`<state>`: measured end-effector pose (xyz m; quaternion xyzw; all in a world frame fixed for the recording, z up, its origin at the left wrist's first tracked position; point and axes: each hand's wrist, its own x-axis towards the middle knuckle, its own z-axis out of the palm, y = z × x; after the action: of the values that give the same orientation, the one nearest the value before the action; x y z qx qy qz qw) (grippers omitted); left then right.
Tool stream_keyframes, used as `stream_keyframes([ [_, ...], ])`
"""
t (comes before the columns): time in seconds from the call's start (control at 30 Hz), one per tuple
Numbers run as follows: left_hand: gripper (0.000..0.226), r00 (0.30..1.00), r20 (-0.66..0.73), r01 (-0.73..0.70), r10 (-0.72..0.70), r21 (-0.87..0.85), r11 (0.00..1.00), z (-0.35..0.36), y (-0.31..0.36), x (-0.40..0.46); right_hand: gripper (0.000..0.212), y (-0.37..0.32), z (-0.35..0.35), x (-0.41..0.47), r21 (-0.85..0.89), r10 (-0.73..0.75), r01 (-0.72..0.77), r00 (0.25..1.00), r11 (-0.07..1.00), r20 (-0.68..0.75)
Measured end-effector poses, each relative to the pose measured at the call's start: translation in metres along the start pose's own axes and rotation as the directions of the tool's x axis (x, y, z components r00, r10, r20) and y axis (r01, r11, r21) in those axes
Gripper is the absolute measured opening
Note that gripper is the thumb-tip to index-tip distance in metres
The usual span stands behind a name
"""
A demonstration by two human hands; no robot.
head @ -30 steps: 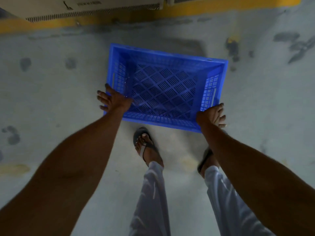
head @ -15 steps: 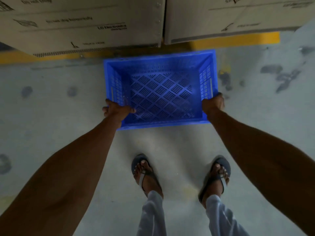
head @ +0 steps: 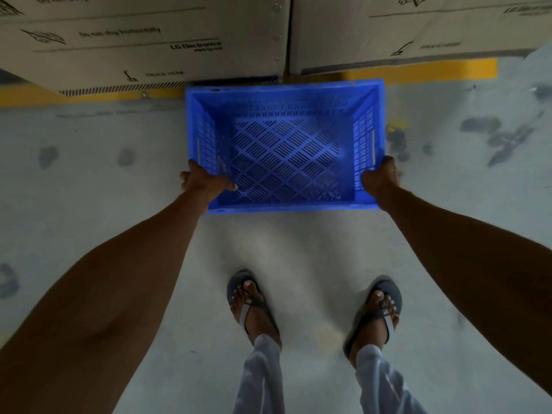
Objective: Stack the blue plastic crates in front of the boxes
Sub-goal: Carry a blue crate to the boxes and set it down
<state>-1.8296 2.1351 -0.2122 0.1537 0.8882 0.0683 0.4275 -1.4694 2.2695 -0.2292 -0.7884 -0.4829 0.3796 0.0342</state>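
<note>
- The step in hand looks like setting down a crate: a person holds one blue rectangular plastic crate with slotted walls and a lattice floor (head: 283, 150) by its two short sides, its far rim right up against the base of the tan printed cardboard boxes (head: 143, 40).
- The left hand (head: 206, 183) grasps the left wall near the front corner, thumb inside the crate and fingers curled over the outside of the rim.
- The right hand (head: 380, 179) grasps the right wall near the front corner in the same way.
- Whether the crate already rests on the grey stained concrete floor (head: 89, 180) or hangs just above it cannot be told from this angle.
- It lies across the yellow painted floor line (head: 418, 73) that runs along the foot of the boxes.
- Next move, as I judge it: let the crate settle flat and square to the boxes, let go with both hands, then fetch another crate to place on top.
- The crate is empty; only its bare lattice floor shows.
- No second crate is in view, so the stack seems to be at its first layer.
- The boxes are closed; their contents are hidden.
</note>
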Motion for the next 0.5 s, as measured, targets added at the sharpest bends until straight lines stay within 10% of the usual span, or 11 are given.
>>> stream_keyframes([
  [0.5, 0.147, 0.999, 0.044, 0.001, 0.001, -0.049, 0.999, 0.015, -0.026, -0.018, 0.094, 0.034, -0.005, -0.012, -0.225, 0.016, 0.001, 0.997, 0.974, 0.077],
])
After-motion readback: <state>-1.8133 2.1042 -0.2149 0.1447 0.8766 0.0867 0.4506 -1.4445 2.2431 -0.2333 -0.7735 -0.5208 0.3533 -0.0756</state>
